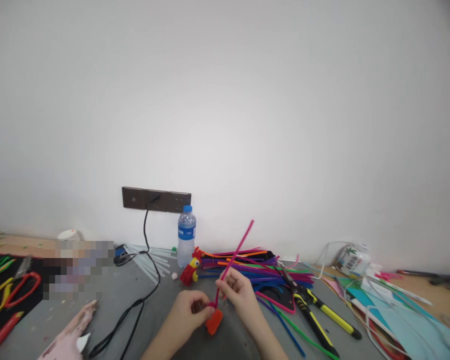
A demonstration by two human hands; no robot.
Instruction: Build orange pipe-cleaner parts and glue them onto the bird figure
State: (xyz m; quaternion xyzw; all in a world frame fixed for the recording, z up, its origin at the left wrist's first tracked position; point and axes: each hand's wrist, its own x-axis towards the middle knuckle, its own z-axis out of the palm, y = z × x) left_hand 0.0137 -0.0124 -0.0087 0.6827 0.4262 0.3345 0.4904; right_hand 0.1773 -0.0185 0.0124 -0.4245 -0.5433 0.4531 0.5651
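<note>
My left hand [189, 315] pinches the lower end of a magenta pipe cleaner [240, 245], where it bends into a small curl. An orange fuzzy piece [214, 322] hangs just below those fingertips; whether it is joined to the pipe cleaner I cannot tell. My right hand [238, 290] grips the same pipe cleaner higher up with thumb and forefinger, and its free end slants up to the right. Behind the hands stands a small red and yellow chicken figure [190, 270]. Next to my right hand lies a pile of coloured pipe cleaners [262, 265].
A water bottle [186, 237] stands against the wall under a socket strip [155, 199]. A black cable [135, 304] crosses the grey table. Yellow-black pliers [315, 315] lie at right, near coloured papers [408, 320]. Scissors [22, 290] and a pink sleeve [65, 337] are at left.
</note>
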